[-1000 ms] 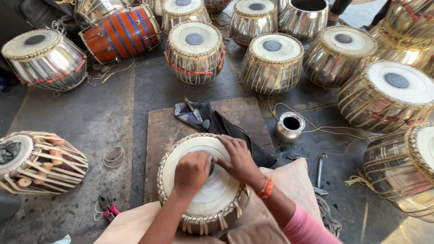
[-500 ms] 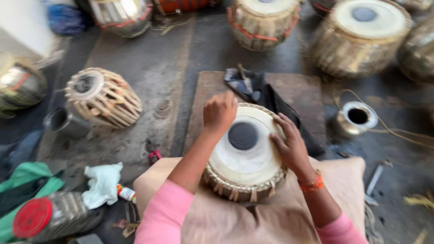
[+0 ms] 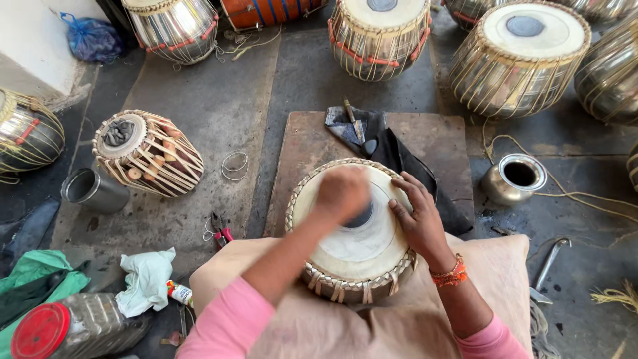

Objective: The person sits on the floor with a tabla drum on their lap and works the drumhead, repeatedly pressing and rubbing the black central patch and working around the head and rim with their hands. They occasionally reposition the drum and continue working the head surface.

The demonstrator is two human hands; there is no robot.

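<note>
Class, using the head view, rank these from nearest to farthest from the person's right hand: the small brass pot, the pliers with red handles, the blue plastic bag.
Measured from the right hand, resting on the drum's rim:
1. Small brass pot, on the floor just to its right.
2. Pliers with red handles, left of the wooden board.
3. Blue plastic bag, far upper left by the wall.

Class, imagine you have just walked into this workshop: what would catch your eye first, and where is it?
At centre, a drum rests on a tan cushion, with the left hand blurred over its pale skin and the right hand on its rim. Shiny metal drums line the top, and a wood-pegged drum lies tilted at left.
</note>
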